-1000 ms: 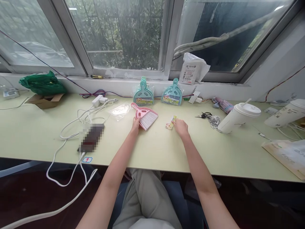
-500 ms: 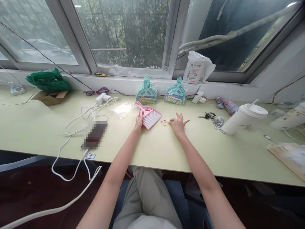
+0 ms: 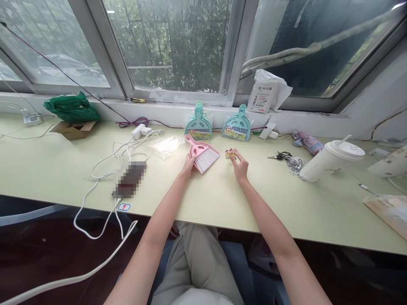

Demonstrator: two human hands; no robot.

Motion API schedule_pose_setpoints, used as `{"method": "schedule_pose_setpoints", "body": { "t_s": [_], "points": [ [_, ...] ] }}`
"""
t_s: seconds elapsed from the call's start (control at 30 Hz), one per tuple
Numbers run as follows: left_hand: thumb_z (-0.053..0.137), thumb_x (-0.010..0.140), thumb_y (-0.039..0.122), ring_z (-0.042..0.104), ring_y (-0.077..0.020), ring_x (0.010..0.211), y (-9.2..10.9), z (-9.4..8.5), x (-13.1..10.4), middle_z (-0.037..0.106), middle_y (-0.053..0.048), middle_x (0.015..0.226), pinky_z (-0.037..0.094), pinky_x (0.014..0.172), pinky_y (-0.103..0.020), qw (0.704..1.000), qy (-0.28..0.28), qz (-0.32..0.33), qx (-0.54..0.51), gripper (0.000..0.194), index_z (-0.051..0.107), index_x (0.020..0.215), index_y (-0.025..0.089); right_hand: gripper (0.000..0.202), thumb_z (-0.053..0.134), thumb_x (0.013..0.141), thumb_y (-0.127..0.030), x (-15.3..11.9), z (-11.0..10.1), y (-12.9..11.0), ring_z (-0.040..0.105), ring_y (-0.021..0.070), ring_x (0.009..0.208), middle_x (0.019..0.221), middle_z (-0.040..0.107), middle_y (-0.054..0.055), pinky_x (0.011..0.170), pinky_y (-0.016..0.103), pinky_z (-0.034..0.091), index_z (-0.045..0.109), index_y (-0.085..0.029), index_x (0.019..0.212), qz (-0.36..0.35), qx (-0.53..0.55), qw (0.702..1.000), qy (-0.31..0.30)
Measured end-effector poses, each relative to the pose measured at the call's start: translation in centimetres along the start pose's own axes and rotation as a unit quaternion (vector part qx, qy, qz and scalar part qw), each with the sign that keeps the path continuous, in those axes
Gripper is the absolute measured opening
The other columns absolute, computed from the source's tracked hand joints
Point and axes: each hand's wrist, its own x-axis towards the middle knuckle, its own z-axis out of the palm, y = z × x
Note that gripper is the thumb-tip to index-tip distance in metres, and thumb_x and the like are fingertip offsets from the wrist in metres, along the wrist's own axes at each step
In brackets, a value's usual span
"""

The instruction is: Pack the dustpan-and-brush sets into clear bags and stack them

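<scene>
A pink mini dustpan with a white brush (image 3: 203, 155) lies on the pale green table (image 3: 222, 199) near its middle. My left hand (image 3: 188, 164) rests against the dustpan's near left edge, fingers on it. My right hand (image 3: 240, 164) is just right of the dustpan, and its fingertips pinch a small colourful paper label (image 3: 229, 154) that is lifted a little off the table. Two packaged teal dustpan sets (image 3: 199, 126) (image 3: 237, 126) lean against the window sill behind.
A clear plastic bag (image 3: 167, 146) lies left of the dustpan. White cables and a charger (image 3: 138, 131) spread at the left beside a dark phone (image 3: 129, 180). Keys (image 3: 280, 156), a white lidded cup (image 3: 330, 161), a green bag (image 3: 71, 108) on a cardboard box and a paper bag (image 3: 389, 209) are around.
My right hand flattened the label on the table, then picked it up and carried it a little farther back. My left hand stayed on the pink dustpan.
</scene>
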Motion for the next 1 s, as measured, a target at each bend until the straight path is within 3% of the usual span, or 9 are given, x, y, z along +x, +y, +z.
{"method": "schedule_pose_setpoints", "body": {
  "t_s": [0.1, 0.2, 0.37, 0.53, 0.63, 0.73, 0.83, 0.93, 1.0],
  "points": [
    [0.069, 0.077, 0.043, 0.064, -0.0255, 0.101, 0.4, 0.8, -1.6, 0.063, -0.012, 0.12, 0.053, 0.084, -0.037, 0.992, -0.121, -0.02, -0.009, 0.054, 0.053, 0.124, 0.02, 0.045, 0.036, 0.095, -0.042, -1.1, 0.9, -3.3, 0.036, 0.0227, 0.137, 0.146, 0.043, 0.01, 0.114, 0.051, 0.019, 0.054, -0.023, 0.131, -0.068, 0.018, 0.997, 0.021],
    [0.069, 0.077, 0.046, 0.064, -0.0249, 0.102, 0.7, 1.3, -2.6, 0.062, -0.011, 0.123, 0.053, 0.081, -0.035, 0.981, -0.191, -0.008, -0.036, 0.058, 0.052, 0.128, 0.022, 0.042, 0.04, 0.094, -0.043, -2.1, 2.3, -5.5, 0.029, 0.0239, 0.141, 0.149, 0.039, 0.005, 0.114, 0.059, 0.001, 0.052, -0.03, 0.133, -0.137, -0.025, 0.986, -0.09],
    [0.07, 0.077, 0.043, 0.064, -0.0219, 0.101, 0.7, 1.0, -2.1, 0.061, -0.011, 0.125, 0.054, 0.079, -0.032, 0.983, -0.178, -0.003, -0.054, 0.06, 0.049, 0.129, 0.023, 0.051, 0.037, 0.095, -0.044, -2.5, 3.2, -5.9, 0.018, 0.0278, 0.145, 0.154, 0.026, 0.006, 0.106, 0.069, -0.009, 0.035, -0.032, 0.144, -0.13, -0.087, 0.975, -0.159],
    [0.08, 0.061, 0.016, 0.064, -0.0228, 0.102, 0.2, 0.7, -1.6, 0.064, -0.01, 0.117, 0.052, 0.089, -0.038, 0.986, -0.157, 0.007, -0.048, 0.068, 0.05, 0.123, 0.02, 0.051, 0.033, 0.095, -0.046, -2.7, 2.8, -5.7, 0.012, 0.028, 0.146, 0.156, 0.022, 0.004, 0.103, 0.071, -0.011, 0.031, -0.034, 0.145, -0.099, -0.11, 0.973, -0.175],
    [0.079, 0.059, 0.012, 0.061, -0.0262, 0.108, 0.3, 0.9, -1.8, 0.064, -0.01, 0.119, 0.05, 0.094, -0.042, 0.984, -0.165, 0.031, -0.058, 0.07, 0.051, 0.123, 0.02, 0.059, 0.038, 0.093, -0.048, -2.7, 2.7, -5.6, 0.009, 0.028, 0.146, 0.158, 0.015, 0.004, 0.104, 0.07, -0.011, 0.022, -0.034, 0.148, -0.075, -0.079, 0.984, -0.143],
    [0.078, 0.058, 0.012, 0.059, -0.0288, 0.112, 0.7, 0.9, -2.1, 0.062, -0.009, 0.122, 0.05, 0.094, -0.045, 0.982, -0.176, 0.049, -0.05, 0.075, 0.049, 0.127, 0.022, 0.088, 0.052, 0.084, -0.054, -2.3, 2.7, -4.9, 0.0, 0.0275, 0.147, 0.159, 0.001, 0.008, 0.11, 0.065, -0.001, 0.002, -0.028, 0.151, 0.028, 0.051, 0.998, -0.025],
    [0.078, 0.059, 0.016, 0.059, -0.029, 0.113, 0.9, 1.0, -2.2, 0.062, -0.009, 0.123, 0.051, 0.093, -0.045, 0.981, -0.184, 0.052, -0.028, 0.079, 0.046, 0.131, 0.024, 0.099, 0.066, 0.074, -0.053, -1.9, 2.8, -3.9, 0.02, 0.0262, 0.144, 0.156, 0.023, 0.011, 0.113, 0.052, 0.024, 0.01, -0.024, 0.151, 0.157, 0.28, 0.947, -0.003],
    [0.079, 0.06, 0.02, 0.058, -0.0288, 0.114, 1.0, 1.1, -2.4, 0.06, -0.009, 0.126, 0.051, 0.092, -0.044, 0.976, -0.213, 0.056, 0.007, 0.082, 0.044, 0.134, 0.025, 0.071, 0.076, 0.067, -0.043, -1.7, 3.1, -3.1, 0.058, 0.0248, 0.118, 0.127, 0.061, 0.01, 0.099, 0.04, 0.049, 0.05, -0.02, 0.129, 0.237, 0.467, 0.848, -0.078],
    [0.079, 0.063, 0.026, 0.058, -0.0285, 0.114, 1.2, 1.2, -2.4, 0.059, -0.009, 0.127, 0.05, 0.094, -0.044, 0.967, -0.24, 0.072, 0.056, 0.082, 0.042, 0.136, 0.025, 0.05, 0.081, 0.062, -0.034, -1.6, 3.2, -2.9, 0.066, 0.0227, 0.102, 0.111, 0.069, 0.008, 0.09, 0.035, 0.056, 0.063, -0.018, 0.105, 0.264, 0.519, 0.809, -0.085]
  ]
}}
